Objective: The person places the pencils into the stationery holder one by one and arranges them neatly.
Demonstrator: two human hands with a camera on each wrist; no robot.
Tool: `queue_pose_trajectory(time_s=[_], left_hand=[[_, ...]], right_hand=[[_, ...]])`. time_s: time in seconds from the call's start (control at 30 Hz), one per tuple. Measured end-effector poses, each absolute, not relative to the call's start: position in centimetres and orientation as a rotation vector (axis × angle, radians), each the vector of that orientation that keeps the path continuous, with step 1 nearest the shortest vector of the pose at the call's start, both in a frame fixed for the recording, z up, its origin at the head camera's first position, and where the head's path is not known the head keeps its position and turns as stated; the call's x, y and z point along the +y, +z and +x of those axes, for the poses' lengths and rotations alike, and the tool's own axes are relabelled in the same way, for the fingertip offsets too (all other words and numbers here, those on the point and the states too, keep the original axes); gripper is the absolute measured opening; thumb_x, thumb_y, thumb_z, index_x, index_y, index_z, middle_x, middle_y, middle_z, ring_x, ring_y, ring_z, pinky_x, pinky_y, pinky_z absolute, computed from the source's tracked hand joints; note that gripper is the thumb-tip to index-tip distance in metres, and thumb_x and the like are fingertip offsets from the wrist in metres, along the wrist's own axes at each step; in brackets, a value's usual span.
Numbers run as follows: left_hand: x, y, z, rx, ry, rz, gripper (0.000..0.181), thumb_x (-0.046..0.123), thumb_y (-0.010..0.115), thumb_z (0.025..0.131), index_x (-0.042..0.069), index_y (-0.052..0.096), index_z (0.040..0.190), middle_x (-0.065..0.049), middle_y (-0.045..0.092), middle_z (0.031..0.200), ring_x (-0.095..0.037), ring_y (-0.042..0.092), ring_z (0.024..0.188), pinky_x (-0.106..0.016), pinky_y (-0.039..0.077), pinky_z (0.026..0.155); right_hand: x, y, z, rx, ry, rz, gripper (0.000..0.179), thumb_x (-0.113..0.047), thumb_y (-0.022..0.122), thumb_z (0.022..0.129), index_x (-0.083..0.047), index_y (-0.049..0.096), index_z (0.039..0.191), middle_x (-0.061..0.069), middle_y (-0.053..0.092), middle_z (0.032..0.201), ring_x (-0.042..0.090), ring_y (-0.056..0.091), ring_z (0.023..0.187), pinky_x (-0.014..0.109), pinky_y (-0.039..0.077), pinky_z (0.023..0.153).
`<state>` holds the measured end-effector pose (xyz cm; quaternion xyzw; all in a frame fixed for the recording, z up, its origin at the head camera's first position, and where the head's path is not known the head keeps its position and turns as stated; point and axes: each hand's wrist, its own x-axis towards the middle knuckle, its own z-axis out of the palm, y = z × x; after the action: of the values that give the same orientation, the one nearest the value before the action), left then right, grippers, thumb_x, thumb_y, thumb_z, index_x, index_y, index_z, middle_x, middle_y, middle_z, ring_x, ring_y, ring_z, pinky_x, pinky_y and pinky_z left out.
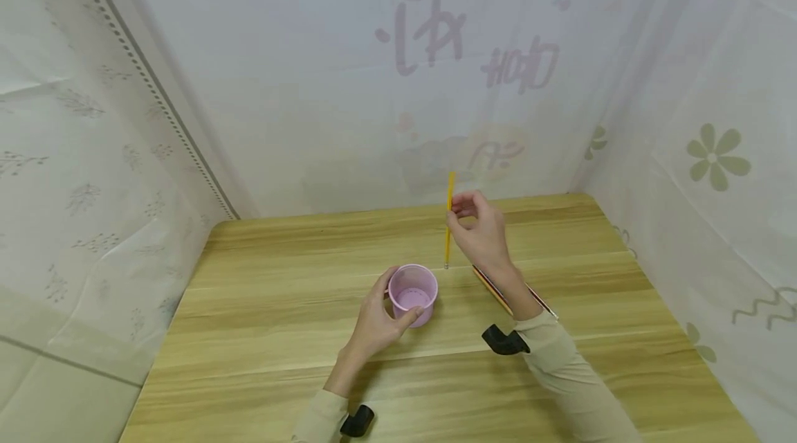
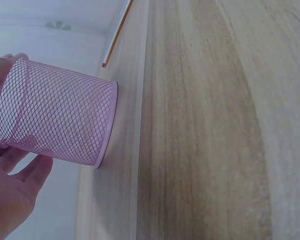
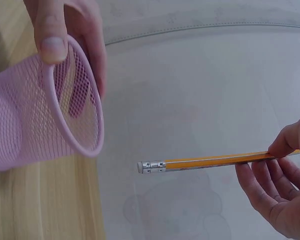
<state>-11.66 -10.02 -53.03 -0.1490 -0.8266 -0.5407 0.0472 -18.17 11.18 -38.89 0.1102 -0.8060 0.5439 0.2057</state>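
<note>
A pink mesh pen cup (image 1: 414,294) stands upright on the wooden table, with nothing inside it. My left hand (image 1: 378,318) grips it near the rim, thumb on the near side and fingers round the far left. In the right wrist view the thumb lies over the rim of the cup (image 3: 45,107). Up and to the right of the cup, my right hand (image 1: 482,232) pinches a yellow pencil (image 1: 448,235) between thumb and fingertips. The pencil is upright, its white eraser and metal ferrule (image 3: 152,167) at the lower end, apart from the cup.
More pencils (image 1: 493,291) lie on the table (image 1: 268,291) beneath my right forearm, which partly covers them. White patterned curtains (image 1: 299,83) hang behind the table and at both sides. A black band piece (image 1: 506,340) sits at my right sleeve.
</note>
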Motion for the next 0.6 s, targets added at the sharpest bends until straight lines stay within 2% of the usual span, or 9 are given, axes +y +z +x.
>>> queue_pose_trajectory(time_s=[0.6], left_hand=[[-10.0,-52.8,-11.6,-2.514,-1.635,-0.477,0.089,0.03,0.086,0.079,0.004,0.04,0.151,-0.016,0.058,0.139,-0.033,0.061,0.123,-0.047,0.056,0.1]], right_hand=[[7.7,-42.3,-17.1,-2.267,1.661,0.364,0.018,0.005,0.065,0.088,0.005,0.063,0.106,0.019,0.07,0.095,0.029,0.07,0.085,0.021,0.061,0.066]])
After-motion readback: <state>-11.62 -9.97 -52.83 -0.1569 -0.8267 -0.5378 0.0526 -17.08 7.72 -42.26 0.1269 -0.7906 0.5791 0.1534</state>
